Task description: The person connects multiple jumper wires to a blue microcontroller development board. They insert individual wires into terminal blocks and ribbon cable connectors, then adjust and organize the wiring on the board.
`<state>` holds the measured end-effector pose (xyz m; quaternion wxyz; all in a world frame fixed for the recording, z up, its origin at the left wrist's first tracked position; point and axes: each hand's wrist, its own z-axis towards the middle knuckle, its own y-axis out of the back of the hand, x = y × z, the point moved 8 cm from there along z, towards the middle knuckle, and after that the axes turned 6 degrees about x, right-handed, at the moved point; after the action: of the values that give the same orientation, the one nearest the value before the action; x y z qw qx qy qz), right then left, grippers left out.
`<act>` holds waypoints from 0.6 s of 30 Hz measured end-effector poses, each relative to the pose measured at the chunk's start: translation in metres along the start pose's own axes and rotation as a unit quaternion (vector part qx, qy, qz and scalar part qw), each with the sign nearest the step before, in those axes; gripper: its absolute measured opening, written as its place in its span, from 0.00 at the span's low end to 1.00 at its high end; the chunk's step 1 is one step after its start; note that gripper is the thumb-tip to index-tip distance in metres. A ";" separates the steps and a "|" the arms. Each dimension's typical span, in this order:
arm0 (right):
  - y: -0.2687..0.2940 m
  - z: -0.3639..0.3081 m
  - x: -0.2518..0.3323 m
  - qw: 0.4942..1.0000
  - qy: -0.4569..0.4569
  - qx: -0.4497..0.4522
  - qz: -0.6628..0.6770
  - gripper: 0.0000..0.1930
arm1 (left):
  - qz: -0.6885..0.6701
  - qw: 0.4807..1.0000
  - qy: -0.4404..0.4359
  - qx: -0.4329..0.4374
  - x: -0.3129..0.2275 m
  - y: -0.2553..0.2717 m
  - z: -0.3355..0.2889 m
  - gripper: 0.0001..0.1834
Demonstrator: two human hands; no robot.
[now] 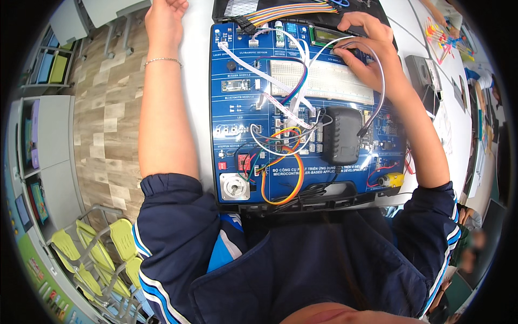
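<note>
My right hand [375,56] is over the upper right of a blue electronics training board [232,116]. Its thumb and forefinger pinch a grey-purple jumper wire [382,92] beside the small LCD display [325,36]. That wire loops down to a dark connector near the black power adapter [343,135], which lies on the board. Below the pinch is a white breadboard [318,81]. My left hand [164,24] lies beyond the board's upper left corner, partly cut off by the picture's top edge, so its finger pose is unclear.
A rainbow ribbon cable [291,11] lies in the open black case lid [221,8]. White and orange-yellow wires cross the board; a stepper motor [234,187] sits at its lower left. At right stand a grey box [421,75] and other people. Green chairs [97,248] are at left.
</note>
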<state>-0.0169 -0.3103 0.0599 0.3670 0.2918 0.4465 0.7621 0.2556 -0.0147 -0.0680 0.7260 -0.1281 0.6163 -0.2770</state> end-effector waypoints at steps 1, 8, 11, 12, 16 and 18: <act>0.000 -0.001 0.002 1.000 0.011 0.002 -0.014 0.06 | 0.006 1.000 -0.002 0.001 0.000 0.000 0.000 0.25; -0.001 -0.005 0.004 0.998 0.003 0.021 -0.053 0.06 | 0.051 0.998 0.019 -0.006 -0.004 -0.001 0.005 0.28; 0.004 -0.009 0.002 0.998 -0.011 0.031 -0.044 0.06 | 0.065 0.998 0.017 -0.020 -0.007 0.002 0.007 0.28; 0.007 -0.010 0.002 0.999 -0.012 0.029 -0.042 0.07 | 0.062 0.998 0.020 -0.020 -0.006 0.002 0.007 0.28; 0.014 -0.009 0.004 0.998 0.004 0.020 -0.054 0.07 | 0.057 0.998 0.024 -0.020 -0.004 0.004 0.008 0.27; 0.015 -0.006 0.007 0.998 0.009 0.020 -0.067 0.08 | 0.057 0.998 0.023 -0.018 -0.004 0.005 0.009 0.27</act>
<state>-0.0301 -0.3130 0.0717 0.4069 0.2617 0.4839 0.7293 0.2649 -0.0098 -0.0651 0.7239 -0.0990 0.6440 -0.2269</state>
